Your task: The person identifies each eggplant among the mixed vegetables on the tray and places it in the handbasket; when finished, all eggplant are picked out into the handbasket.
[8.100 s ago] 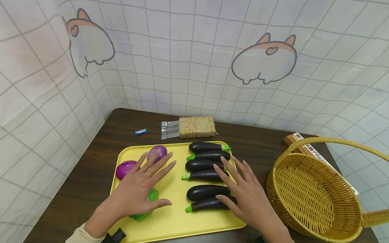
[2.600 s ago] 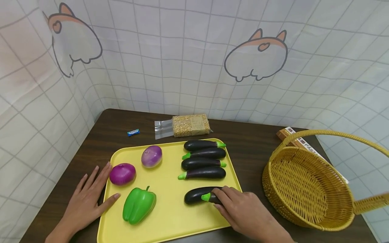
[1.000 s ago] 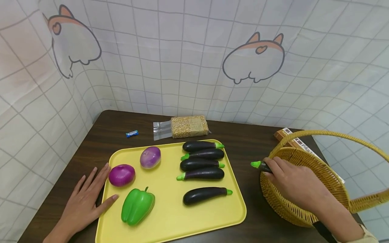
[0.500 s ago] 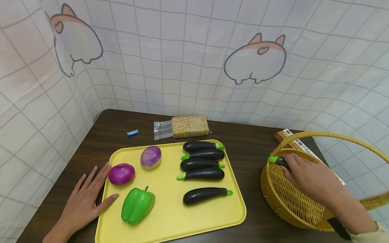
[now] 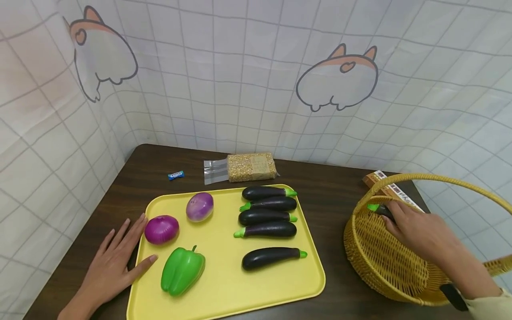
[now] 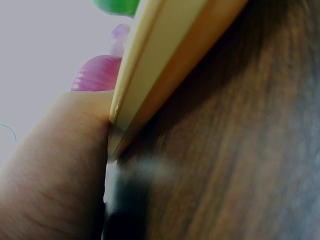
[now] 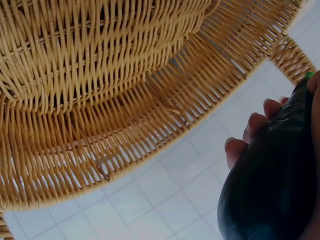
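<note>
Now your right hand (image 5: 418,231) has carried its eggplant (image 7: 272,170) inward past the left rim of the basket (image 5: 354,255); a second ago the green stem end was outside that rim. It now sits over the basket's opening, at the right of the head view. Your fingers (image 7: 236,150) are curled round it, with no sign of letting go. In the right wrist view, the eggplant's body at lower right shows apart from the weave, so I judge that it isn't resting in there yet, though contact at its hidden end can't be told.

What this means is that one eggplant is in transfer and five are on the yellow tray (image 5: 224,286): a row of four (image 5: 267,216) toward the top of the tray, and one lying alone (image 5: 272,258) below them. None of these has shifted in the last second.

Your left hand (image 5: 110,271), at lower left, holds nothing; its fingers are straight and spread, the thumb over the tray's edge. Beside it, the red onion (image 5: 162,230), paler onion (image 5: 199,206) and green pepper (image 5: 182,271) are undisturbed.
</note>
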`<state>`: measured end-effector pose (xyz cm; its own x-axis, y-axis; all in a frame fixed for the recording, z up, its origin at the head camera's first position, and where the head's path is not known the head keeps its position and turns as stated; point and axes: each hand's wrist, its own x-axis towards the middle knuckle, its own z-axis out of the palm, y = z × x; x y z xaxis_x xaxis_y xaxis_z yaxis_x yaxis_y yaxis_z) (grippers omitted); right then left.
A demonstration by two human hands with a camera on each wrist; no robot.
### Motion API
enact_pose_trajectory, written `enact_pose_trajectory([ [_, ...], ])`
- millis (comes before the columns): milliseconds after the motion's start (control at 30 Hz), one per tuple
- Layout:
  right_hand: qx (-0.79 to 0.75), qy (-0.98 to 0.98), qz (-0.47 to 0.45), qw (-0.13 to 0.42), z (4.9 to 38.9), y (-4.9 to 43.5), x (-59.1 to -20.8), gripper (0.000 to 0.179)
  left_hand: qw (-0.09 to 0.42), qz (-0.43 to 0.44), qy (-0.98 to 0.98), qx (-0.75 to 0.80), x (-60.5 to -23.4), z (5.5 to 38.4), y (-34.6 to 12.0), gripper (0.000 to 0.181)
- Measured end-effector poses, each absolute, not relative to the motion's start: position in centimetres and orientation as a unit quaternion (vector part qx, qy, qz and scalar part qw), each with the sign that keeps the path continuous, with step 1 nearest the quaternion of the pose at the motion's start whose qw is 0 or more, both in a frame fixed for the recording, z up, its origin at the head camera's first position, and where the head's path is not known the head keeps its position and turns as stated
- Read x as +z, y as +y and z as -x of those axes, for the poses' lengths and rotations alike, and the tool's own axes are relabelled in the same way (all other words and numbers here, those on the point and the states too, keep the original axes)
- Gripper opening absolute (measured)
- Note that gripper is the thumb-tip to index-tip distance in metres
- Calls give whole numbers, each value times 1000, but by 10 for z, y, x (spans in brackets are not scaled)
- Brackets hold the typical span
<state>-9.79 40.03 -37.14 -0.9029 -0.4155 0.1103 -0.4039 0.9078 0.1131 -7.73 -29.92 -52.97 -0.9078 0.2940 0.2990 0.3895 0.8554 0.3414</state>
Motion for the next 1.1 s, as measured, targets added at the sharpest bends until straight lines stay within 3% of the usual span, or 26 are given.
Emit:
enact_pose_trajectory([
  [267, -61, -966, -233, 98, 105, 416, -381, 25, 124, 184, -953, -205, -532, 78, -300, 97],
  [600, -58, -974, -210, 63, 114, 437, -401, 26, 121, 188, -953, -206, -532, 80, -300, 98],
  [933, -51, -969, -224, 92, 125, 453, -429, 27, 118, 186, -954, -204, -532, 79, -299, 97],
  [1100, -51, -970, -223, 79, 128, 459, -434, 27, 116, 185, -954, -203, -531, 80, -299, 97],
])
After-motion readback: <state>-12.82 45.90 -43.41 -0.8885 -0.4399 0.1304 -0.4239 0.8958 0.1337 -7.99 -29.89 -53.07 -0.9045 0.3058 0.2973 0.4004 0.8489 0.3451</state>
